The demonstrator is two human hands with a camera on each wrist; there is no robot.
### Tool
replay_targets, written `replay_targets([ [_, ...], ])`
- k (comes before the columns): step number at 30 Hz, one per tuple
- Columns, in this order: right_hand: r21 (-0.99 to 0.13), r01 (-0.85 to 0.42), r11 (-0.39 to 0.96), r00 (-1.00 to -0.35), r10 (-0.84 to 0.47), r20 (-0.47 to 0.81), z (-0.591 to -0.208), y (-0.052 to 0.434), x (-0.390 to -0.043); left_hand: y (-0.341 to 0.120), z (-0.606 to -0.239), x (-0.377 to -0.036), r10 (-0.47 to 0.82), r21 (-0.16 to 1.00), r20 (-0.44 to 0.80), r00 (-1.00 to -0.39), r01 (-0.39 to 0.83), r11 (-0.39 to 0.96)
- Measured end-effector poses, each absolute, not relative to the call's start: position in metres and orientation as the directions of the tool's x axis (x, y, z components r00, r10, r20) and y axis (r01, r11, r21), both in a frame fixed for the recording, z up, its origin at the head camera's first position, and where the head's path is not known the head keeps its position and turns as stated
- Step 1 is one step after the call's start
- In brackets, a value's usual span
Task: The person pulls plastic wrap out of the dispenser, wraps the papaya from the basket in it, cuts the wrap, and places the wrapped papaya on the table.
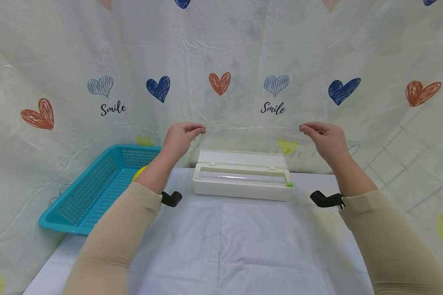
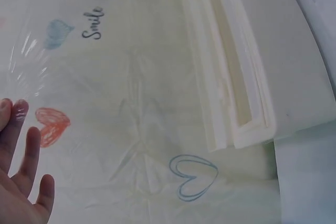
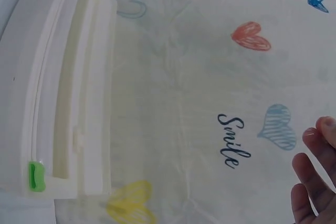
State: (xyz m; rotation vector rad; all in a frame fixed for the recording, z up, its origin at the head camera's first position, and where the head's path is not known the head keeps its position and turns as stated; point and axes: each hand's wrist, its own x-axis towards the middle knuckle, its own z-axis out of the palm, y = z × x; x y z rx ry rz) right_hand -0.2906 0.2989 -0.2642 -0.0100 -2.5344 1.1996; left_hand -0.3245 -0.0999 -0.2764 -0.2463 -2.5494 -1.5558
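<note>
Both hands are raised above and behind a white cling film dispenser (image 1: 241, 192), one on each side. My left hand (image 1: 179, 140) pinches one corner of a clear sheet of cling film (image 1: 249, 128) between thumb and index finger. At the opposite corner my right hand (image 1: 327, 141) pinches it likewise, so its top edge stretches between them. Glints on the film (image 2: 26, 69) show in the left wrist view. The dispenser's lid (image 1: 242, 159) stands raised at the back, and a roll (image 1: 243, 178) lies inside. A green slider (image 3: 37, 177) sits at the dispenser's right end.
A turquoise plastic basket (image 1: 53, 223) stands at the left, with a yellow thing (image 1: 138, 173) in it, partly hidden by the left forearm. A white cloth (image 1: 221, 246) covers the table. Behind it hangs a curtain (image 1: 243, 49) printed with hearts.
</note>
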Motion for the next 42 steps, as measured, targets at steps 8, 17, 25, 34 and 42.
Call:
replay_targets([
  [8,-0.695,-0.204,0.689,-0.943,0.053,0.329,-0.27,0.307,-0.264,-0.108,-0.279,-0.303,0.159,0.823,0.226,-0.961,0.276,0.496],
  [17,-0.631,-0.273,0.727,-0.95,-0.1,0.296,-0.284,0.317,-0.221,-0.126,-0.297,-0.26,0.3,0.769,0.17,-0.939,0.317,0.556],
  [25,-0.697,-0.394,0.599,-0.914,-0.337,0.226,-0.315,0.325,-0.197,-0.14,-0.325,-0.23,0.46,0.73,0.112,-0.881,0.387,0.563],
  [34,-0.722,-0.364,0.588,-0.861,-0.509,0.019,-0.347,0.325,-0.18,-0.141,-0.363,-0.213,0.564,0.639,-0.055,-0.824,0.405,0.654],
  [42,-0.655,-0.374,0.657,-0.823,-0.56,-0.092,-0.382,0.319,-0.178,-0.137,-0.399,-0.21,0.599,0.572,-0.148,-0.787,0.426,0.701],
])
